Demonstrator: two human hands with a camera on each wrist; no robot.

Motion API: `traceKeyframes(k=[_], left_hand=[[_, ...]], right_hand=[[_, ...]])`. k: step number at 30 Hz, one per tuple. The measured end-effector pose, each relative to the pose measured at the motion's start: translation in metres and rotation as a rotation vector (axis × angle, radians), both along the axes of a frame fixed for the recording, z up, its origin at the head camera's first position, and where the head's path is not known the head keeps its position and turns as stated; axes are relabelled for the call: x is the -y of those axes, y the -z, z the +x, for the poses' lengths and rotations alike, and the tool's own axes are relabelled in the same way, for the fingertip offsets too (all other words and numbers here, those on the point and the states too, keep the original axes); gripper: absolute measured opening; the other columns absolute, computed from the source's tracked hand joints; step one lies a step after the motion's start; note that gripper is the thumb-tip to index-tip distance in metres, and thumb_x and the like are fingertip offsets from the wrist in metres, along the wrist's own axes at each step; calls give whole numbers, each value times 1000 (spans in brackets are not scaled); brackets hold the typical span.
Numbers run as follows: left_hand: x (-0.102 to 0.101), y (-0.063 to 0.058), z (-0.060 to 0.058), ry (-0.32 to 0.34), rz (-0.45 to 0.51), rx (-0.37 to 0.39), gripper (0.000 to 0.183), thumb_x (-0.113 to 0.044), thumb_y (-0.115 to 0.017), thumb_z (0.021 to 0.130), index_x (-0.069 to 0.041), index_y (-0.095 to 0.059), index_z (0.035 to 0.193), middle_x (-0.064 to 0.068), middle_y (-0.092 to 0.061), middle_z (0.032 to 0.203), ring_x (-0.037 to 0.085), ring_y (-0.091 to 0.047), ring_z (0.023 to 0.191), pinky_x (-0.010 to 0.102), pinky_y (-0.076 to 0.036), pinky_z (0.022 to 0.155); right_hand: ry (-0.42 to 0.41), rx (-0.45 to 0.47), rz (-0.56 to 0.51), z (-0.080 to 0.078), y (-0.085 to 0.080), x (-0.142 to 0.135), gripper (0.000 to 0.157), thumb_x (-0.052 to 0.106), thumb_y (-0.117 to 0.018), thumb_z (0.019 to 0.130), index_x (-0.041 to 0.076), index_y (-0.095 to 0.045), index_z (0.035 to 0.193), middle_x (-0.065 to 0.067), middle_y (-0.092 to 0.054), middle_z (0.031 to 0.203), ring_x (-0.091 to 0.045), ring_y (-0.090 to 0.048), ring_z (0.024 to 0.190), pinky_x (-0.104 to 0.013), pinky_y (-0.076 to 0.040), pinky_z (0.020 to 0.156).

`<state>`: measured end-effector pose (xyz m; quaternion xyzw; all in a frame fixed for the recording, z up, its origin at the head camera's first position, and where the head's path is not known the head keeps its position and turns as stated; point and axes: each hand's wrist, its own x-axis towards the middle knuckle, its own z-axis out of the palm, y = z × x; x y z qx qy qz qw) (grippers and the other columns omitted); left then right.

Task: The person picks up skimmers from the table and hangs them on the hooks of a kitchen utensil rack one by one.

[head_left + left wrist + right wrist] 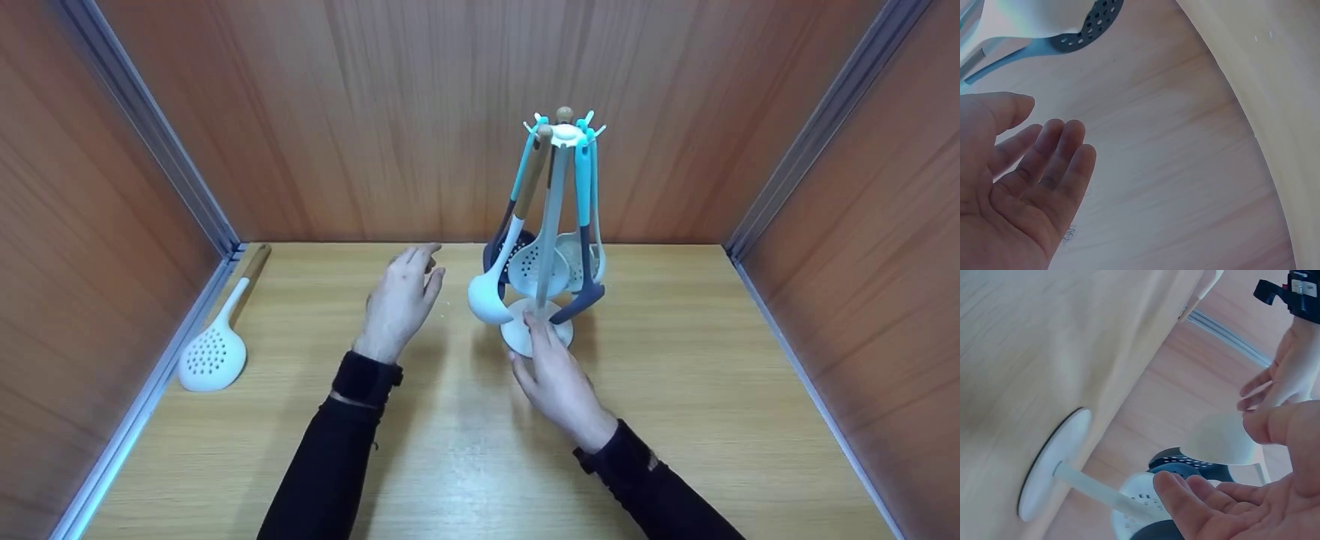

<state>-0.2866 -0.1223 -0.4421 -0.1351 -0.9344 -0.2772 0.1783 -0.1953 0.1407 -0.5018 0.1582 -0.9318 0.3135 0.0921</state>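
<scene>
A white utensil stand (553,217) rises at the table's back, right of centre, on a round base (517,337). Several utensils hang round its pole, among them a white ladle (486,300) with a wooden handle, a white skimmer (529,268) and a dark ladle (583,301) with a turquoise handle. My right hand (561,386) is in front of the base, its fingers loosely extended and overlapping it in the head view; in the right wrist view the fingers (1185,500) hold nothing. My left hand (397,304), empty with relaxed fingers, hovers left of the white ladle.
At the far left a white skimmer (213,358) with a wooden handle lies on the table (465,465), close to the metal edge strip. Wooden panels (375,112) enclose the back and both sides.
</scene>
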Motion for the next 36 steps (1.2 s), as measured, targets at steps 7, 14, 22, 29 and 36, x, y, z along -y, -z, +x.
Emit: traceKeyframes(k=[7, 14, 22, 29, 36], left_hand=[[19, 5, -3, -47, 15, 53, 44, -20, -69, 120, -5, -65, 161, 21, -78, 139, 41, -77, 129, 56, -70, 100], [38, 14, -11, -80, 13, 71, 47, -20, -69, 119, 1, -64, 161, 26, -76, 145, 48, -74, 136, 60, -65, 114], [62, 28, -20, -124, 10, 121, 48, -18, -69, 118, 4, -62, 161, 30, -73, 150, 55, -69, 140, 64, -60, 120], [82, 35, -27, -175, -16, 168, 50, -19, -67, 119, 5, -61, 162, 32, -69, 153, 56, -67, 143, 68, -60, 119], [100, 40, -31, -214, -57, 191, 51, -19, -65, 119, 6, -58, 163, 34, -65, 159, 59, -64, 146, 72, -59, 119]], right_hand=[[-32, -62, 55, 11, -6, -2, 64, 20, -78, 115, -3, -51, 168, -24, -67, 159, -38, -73, 145, -52, -64, 120], [-75, -82, 77, 17, -7, -4, 64, 21, -81, 113, 2, -54, 169, -18, -67, 161, -36, -73, 144, -52, -64, 120], [-127, -74, 131, 17, -8, -11, 64, 29, -84, 112, 13, -59, 169, -11, -66, 166, -33, -71, 147, -52, -63, 121], [-164, 6, 176, 17, -9, -15, 65, 37, -79, 115, 21, -56, 173, -12, -60, 175, -32, -63, 159, -55, -60, 127], [-215, 4, 242, 14, -7, -18, 64, 41, -75, 117, 23, -55, 176, -10, -57, 179, -33, -59, 165, -57, -57, 130]])
